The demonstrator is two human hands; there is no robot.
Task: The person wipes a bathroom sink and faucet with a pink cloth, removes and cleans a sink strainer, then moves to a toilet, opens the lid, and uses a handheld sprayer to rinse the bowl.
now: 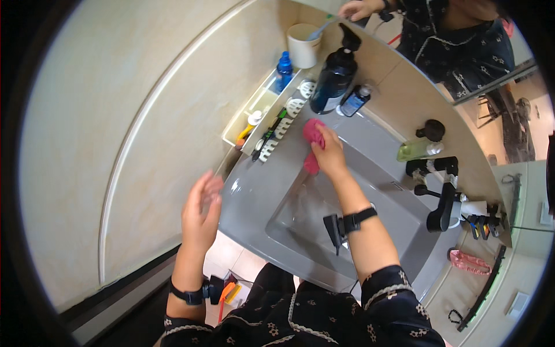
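"Where's the pink cloth?"
"My right hand holds it on the gray sink, far side, near the black pump bottle."
"And your left hand?"
"Just left of the sink, fingers loose."

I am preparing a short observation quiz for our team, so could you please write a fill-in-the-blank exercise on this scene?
1. The right hand grips a bunched cloth coloured ____.
2. The left hand, its fingers raised, is holding ____.
3. As the person sees it, the faucet stands on the ____ side of the sink.
4. The tall bottle behind the sink has a pump head coloured ____.

Missing words: pink; nothing; right; black.
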